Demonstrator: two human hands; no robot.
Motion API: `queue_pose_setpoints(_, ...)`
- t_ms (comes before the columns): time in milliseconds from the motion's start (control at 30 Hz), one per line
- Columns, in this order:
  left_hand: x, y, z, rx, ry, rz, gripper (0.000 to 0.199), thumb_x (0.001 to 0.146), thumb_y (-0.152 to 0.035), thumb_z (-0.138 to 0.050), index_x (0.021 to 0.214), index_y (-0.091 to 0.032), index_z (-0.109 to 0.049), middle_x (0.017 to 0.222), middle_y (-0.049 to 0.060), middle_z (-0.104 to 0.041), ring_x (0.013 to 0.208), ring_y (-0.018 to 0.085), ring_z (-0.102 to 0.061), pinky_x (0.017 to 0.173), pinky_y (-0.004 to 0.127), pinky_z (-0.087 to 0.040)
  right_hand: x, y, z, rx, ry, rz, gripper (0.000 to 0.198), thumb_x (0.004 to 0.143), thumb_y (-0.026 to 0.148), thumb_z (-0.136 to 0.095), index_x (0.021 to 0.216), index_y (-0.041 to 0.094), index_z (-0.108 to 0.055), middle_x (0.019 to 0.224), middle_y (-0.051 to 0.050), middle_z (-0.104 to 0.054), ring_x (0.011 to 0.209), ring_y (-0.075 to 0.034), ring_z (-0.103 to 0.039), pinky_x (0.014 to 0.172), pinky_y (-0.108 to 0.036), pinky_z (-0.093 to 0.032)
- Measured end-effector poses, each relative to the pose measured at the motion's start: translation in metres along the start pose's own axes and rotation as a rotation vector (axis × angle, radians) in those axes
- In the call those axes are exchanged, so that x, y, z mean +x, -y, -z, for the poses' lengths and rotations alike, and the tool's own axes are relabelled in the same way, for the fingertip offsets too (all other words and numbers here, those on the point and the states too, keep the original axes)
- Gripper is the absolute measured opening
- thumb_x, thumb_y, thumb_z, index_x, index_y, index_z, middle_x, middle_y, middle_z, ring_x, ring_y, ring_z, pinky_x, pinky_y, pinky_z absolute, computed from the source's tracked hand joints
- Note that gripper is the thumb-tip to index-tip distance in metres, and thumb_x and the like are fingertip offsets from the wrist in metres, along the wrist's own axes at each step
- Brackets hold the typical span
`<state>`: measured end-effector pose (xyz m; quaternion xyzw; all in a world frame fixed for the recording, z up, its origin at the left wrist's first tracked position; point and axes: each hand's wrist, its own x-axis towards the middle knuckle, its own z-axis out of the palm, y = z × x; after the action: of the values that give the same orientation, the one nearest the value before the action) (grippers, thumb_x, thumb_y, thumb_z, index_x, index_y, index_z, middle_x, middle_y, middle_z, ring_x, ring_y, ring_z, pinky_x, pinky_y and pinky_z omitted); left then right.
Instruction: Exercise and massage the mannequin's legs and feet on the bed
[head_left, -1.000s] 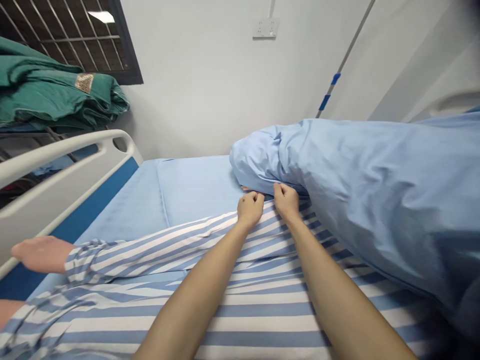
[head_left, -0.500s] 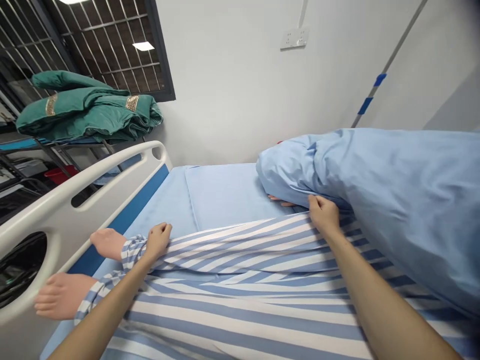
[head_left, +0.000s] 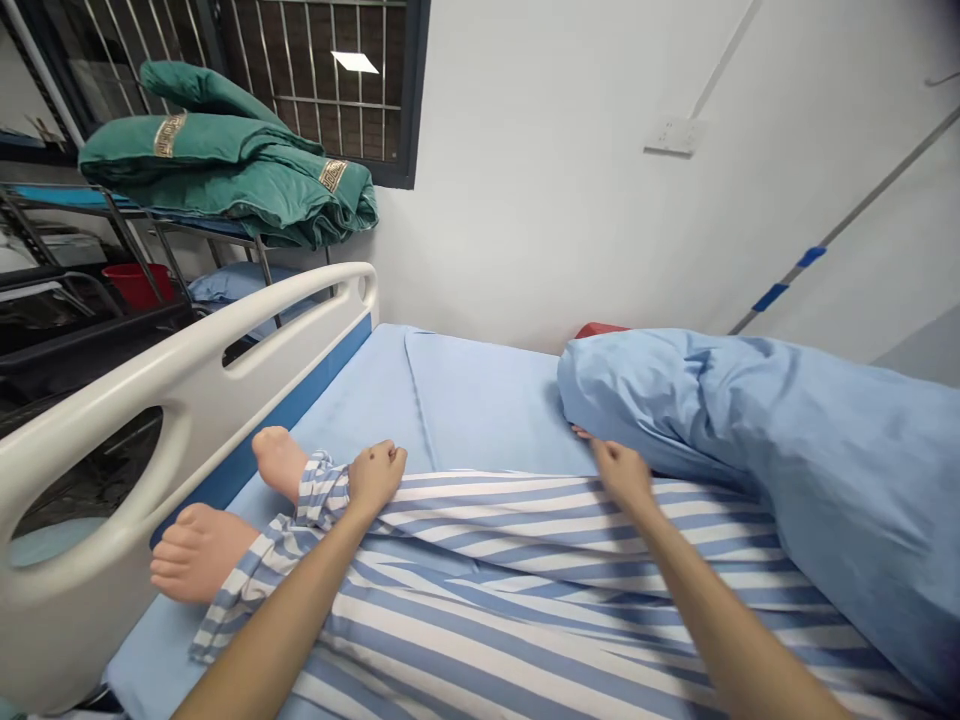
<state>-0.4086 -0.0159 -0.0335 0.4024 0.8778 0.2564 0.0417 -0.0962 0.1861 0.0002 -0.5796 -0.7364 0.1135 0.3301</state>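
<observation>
A figure with smooth, manikin-like feet lies on the bed in blue-and-white striped trousers point(head_left: 525, 615). Its near foot point(head_left: 202, 555) and far foot point(head_left: 279, 462) stick out of the cuffs. My left hand point(head_left: 377, 474) is closed at the far side of the far trouser leg, just above the cuff, pinching the striped cloth. Higher up that leg, my right hand point(head_left: 624, 474) is closed on the trousers' far edge. Just beyond it, pinkish fingertips point(head_left: 580, 432) show from under a folded light-blue quilt point(head_left: 832, 450), which covers the upper legs.
A cream bed-end board point(head_left: 180, 370) stands at the left, past the feet. Light-blue sheet point(head_left: 487, 400) covers the mattress toward the wall. Behind the board, green bedding point(head_left: 247, 170) is piled on a metal-framed bed. A grey pole point(head_left: 862, 220) with blue bands leans at right.
The view has swung left, so everything sits further right. My right hand has shifted along the far trouser leg toward the feet; my left hand stays near the cuff.
</observation>
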Motion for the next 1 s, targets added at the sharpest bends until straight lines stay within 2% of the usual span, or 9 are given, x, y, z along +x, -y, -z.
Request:
queue_pose_setpoints(100, -0.001, 0.001, 0.001, -0.045, -0.053, 0.005, 0.042, 0.088, -0.039, -0.024, 0.074, -0.022, -0.060, 0.073, 0.006, -0.065, 0.069, 0.017, -0.055, 0.060, 0.026, -0.028, -0.031, 0.091, -0.043, 0.233, 0.193, 0.146, 0.039, 0.076, 0.045, -0.038, 0.047, 0.020, -0.039, 0.045, 0.002, -0.037, 0.049, -0.012, -0.035, 0.051, -0.026, -0.025)
queue_pose_setpoints(200, 0.000, 0.003, 0.001, -0.144, -0.099, 0.021, 0.047, 0.089, -0.041, -0.020, 0.076, -0.021, -0.060, 0.075, 0.007, -0.066, 0.071, 0.017, -0.056, 0.063, 0.026, -0.031, -0.072, 0.181, -0.086, 0.508, 0.289, 0.226, 0.042, 0.079, 0.049, -0.036, 0.049, 0.019, -0.037, 0.046, 0.004, -0.035, 0.049, -0.010, -0.034, 0.050, -0.024, -0.026)
queue_pose_setpoints(300, 0.002, 0.007, 0.001, -0.313, -0.171, 0.038, 0.044, 0.089, -0.038, -0.022, 0.073, -0.020, -0.058, 0.075, 0.007, -0.066, 0.071, 0.016, -0.056, 0.064, 0.025, -0.033, -0.109, 0.234, -0.125, 0.721, 0.395, 0.250, 0.041, 0.081, 0.047, -0.036, 0.050, 0.019, -0.036, 0.046, 0.005, -0.035, 0.049, -0.009, -0.034, 0.049, -0.022, -0.027)
queue_pose_setpoints(367, 0.004, 0.009, 0.002, -0.435, -0.224, 0.068, 0.042, 0.089, -0.037, -0.023, 0.070, -0.019, -0.057, 0.071, 0.006, -0.064, 0.066, 0.014, -0.055, 0.061, 0.024, -0.034, -0.126, 0.245, -0.145, 0.766, 0.401, 0.197, 0.040, 0.081, 0.045, -0.037, 0.051, 0.019, -0.037, 0.048, 0.005, -0.036, 0.050, -0.009, -0.034, 0.048, -0.022, -0.027)
queue_pose_setpoints(467, 0.006, 0.010, 0.003, -0.530, -0.253, 0.078, 0.041, 0.088, -0.037, -0.026, 0.063, -0.019, -0.053, 0.064, 0.003, -0.061, 0.060, 0.012, -0.051, 0.058, 0.023, -0.033, -0.136, 0.241, -0.161, 0.777, 0.397, 0.156, 0.038, 0.082, 0.042, -0.037, 0.051, 0.019, -0.038, 0.048, 0.005, -0.038, 0.050, -0.009, -0.034, 0.048, -0.023, -0.026)
queue_pose_setpoints(667, 0.005, 0.010, 0.005, -0.577, -0.221, 0.030, 0.038, 0.085, -0.037, -0.030, 0.056, -0.019, -0.046, 0.055, 0.000, -0.053, 0.055, 0.011, -0.044, 0.057, 0.023, -0.032, -0.133, 0.235, -0.161, 0.798, 0.391, 0.169, 0.037, 0.082, 0.039, -0.037, 0.051, 0.019, -0.038, 0.048, 0.005, -0.038, 0.049, -0.009, -0.035, 0.049, -0.023, -0.026)
queue_pose_setpoints(833, 0.011, 0.013, 0.006, -0.647, -0.172, -0.013, 0.035, 0.081, -0.036, -0.034, 0.054, -0.019, -0.047, 0.053, -0.001, -0.051, 0.055, 0.011, -0.043, 0.055, 0.023, -0.032, -0.132, 0.236, -0.163, 0.855, 0.403, 0.168, 0.036, 0.082, 0.038, -0.037, 0.051, 0.018, -0.040, 0.048, 0.004, -0.040, 0.051, -0.010, -0.036, 0.049, -0.023, -0.027)
queue_pose_setpoints(1000, 0.026, -0.007, 0.019, -0.840, -0.023, 0.062, 0.032, 0.073, -0.034, -0.043, 0.046, -0.020, -0.036, 0.042, -0.006, -0.035, 0.045, 0.008, -0.034, 0.045, 0.022, -0.025, -0.126, 0.234, -0.165, 1.104, 0.454, 0.060, 0.039, 0.082, 0.043, -0.038, 0.052, 0.019, -0.039, 0.047, 0.005, -0.036, 0.047, -0.009, -0.032, 0.046, -0.022, -0.025)
